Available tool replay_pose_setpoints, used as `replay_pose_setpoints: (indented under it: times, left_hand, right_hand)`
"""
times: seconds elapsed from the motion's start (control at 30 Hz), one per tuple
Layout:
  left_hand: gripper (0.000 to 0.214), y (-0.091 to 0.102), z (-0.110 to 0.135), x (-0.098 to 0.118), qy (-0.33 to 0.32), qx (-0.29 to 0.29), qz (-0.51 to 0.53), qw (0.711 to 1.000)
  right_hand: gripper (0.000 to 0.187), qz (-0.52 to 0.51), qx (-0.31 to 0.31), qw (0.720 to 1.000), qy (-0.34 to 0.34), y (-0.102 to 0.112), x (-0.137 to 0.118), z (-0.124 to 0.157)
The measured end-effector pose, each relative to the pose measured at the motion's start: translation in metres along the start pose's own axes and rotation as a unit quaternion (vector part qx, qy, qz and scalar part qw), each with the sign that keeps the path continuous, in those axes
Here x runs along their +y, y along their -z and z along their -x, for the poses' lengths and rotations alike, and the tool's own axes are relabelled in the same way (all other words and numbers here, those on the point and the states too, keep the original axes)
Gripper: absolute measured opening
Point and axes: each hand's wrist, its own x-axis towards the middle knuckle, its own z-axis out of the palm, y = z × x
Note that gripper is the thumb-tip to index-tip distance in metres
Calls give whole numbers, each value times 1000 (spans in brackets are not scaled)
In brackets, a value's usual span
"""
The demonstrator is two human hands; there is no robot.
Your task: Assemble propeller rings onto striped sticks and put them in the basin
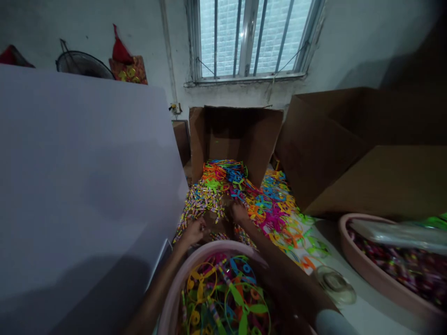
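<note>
My left hand (194,231) is at the near left edge of a heap of small yellow, pink and white striped pieces (204,200), its fingers curled together; anything within them is too small to name. Farther forward, my right hand (239,212) reaches to the border between those pieces and the bright plastic propeller toys (268,204). Its fingers look drawn together in dim light, and what they hold is hidden. Below both forearms stands a pink tub (174,279) of plastic propellers with rings (240,302) in green, yellow, blue and orange.
An open cardboard box (270,139) lies on its side behind the heap, with thin coloured sticks (223,166) at its mouth. A larger carton (384,186) is at right, above another pink tub (363,265). A clear round lid-like object (333,284) lies nearby. A white panel (87,186) borders the left.
</note>
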Motion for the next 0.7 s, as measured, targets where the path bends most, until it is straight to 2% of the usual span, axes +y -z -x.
replay_pose_setpoints:
  times: [0.2,0.4,0.57,0.7]
  left_hand:
    - [26,14,1,21,16,90,70,993]
    - [37,14,13,52,7,148,150,977]
    - [47,12,48,80,0,178,215,960]
    - [44,26,84,102,-19,170,259,951]
  right_hand:
    - [33,-119,9,991,-59,10,-19,6]
    - [33,-291,-53,952,-74,0,-47,62]
    - [39,-362,-76,928,-52,-4,-62,118]
    - [34,-370,-70,926,-41,7,-68,149]
